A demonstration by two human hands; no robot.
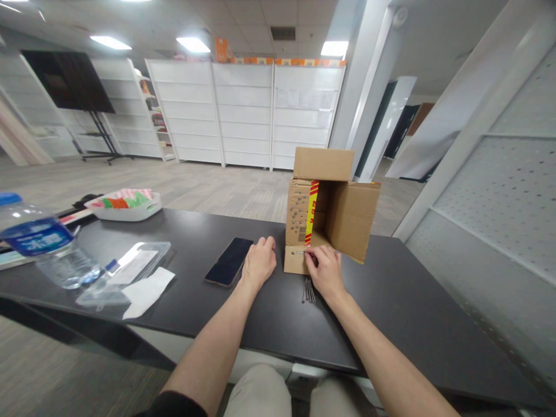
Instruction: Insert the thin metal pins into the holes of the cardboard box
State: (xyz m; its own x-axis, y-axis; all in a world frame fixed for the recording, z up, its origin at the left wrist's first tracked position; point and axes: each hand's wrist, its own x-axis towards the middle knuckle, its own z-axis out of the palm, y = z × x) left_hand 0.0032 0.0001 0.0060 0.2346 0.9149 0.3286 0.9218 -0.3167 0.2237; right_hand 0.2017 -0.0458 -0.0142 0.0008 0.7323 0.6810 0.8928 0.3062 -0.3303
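An open cardboard box [295, 263] stands on the dark table, its side flap swung out to the right. Many round grey nail heads [299, 208] dot its left front panel, and a short row of them runs along the lower front strip. My right hand [325, 267] is at that strip, thumb and fingers pinched on what looks like a nail, mostly hidden. Several loose nails [308, 291] lie on the table just below the box. My left hand [260, 259] rests on the table with curled fingers, between the box and a black phone [229, 262].
Left on the table [186, 313] are a clear plastic case [143, 260], a white paper [150, 292] and a tilted water bottle [43, 243]. Behind them sits a white basket [130, 213] with colourful contents. A perforated white panel [499, 191] rises at the right.
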